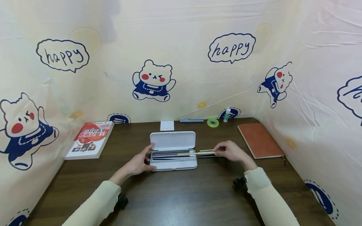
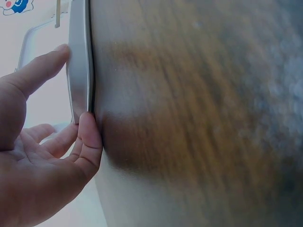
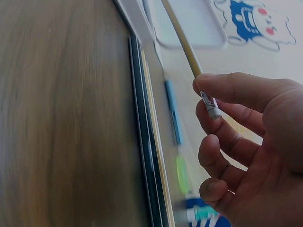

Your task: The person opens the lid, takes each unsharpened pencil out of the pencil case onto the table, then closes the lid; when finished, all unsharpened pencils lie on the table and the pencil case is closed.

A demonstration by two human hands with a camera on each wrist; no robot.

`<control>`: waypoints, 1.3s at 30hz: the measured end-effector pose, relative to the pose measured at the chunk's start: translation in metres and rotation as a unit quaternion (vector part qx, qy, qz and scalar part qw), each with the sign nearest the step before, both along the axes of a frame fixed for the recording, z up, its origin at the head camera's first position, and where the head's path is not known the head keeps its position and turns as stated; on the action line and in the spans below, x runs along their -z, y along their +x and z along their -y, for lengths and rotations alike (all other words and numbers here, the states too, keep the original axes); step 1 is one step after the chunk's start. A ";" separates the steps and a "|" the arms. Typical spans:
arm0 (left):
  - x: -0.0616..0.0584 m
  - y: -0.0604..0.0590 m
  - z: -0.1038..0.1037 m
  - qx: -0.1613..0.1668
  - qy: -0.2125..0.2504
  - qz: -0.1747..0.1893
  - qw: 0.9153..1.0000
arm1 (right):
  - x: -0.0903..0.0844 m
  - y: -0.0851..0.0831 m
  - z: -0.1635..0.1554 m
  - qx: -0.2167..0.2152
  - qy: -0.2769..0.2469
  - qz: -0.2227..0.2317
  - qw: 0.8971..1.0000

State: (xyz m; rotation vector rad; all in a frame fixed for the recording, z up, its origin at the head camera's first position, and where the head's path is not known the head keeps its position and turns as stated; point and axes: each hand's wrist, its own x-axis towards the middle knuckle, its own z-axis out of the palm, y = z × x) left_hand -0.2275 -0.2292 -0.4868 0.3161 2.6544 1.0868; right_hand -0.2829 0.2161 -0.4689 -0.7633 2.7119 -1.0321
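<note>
An open white pencil case (image 1: 173, 163) lies at the table's middle with its lid (image 1: 173, 140) folded back and several pens and pencils inside. My left hand (image 1: 148, 157) grips its left end, index finger on the far corner and thumb on the near edge. The left wrist view shows that hand (image 2: 75, 87) spanning the case's rim (image 2: 78, 71). Between thumb and index finger, my right hand (image 1: 219, 151) pinches the eraser end of a yellow pencil (image 1: 192, 153), whose tip reaches over the case. In the right wrist view the pencil (image 3: 182, 40) runs from my right hand (image 3: 208, 94) toward the case.
A few dark and pale pencils (image 1: 205, 155) lie on the table right of the case. A red book (image 1: 90, 139) sits at left, an orange notebook (image 1: 258, 139) at right. Along the back are a white card (image 1: 167, 125), blue pen (image 1: 191, 121), green tape roll (image 1: 213, 122) and glue stick (image 1: 227, 115). Printed cloth walls enclose three sides.
</note>
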 end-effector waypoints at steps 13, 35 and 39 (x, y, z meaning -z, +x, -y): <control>-0.001 0.000 0.000 -0.003 0.002 0.000 1.000 | 0.011 0.005 -0.054 0.046 0.016 0.025 0.998; -0.002 0.001 -0.002 0.002 -0.011 -0.010 1.000 | 0.021 0.012 -0.084 0.061 0.050 0.010 0.997; -0.001 0.001 -0.002 0.002 -0.014 -0.010 1.000 | 0.024 0.010 -0.082 0.071 0.060 0.007 0.996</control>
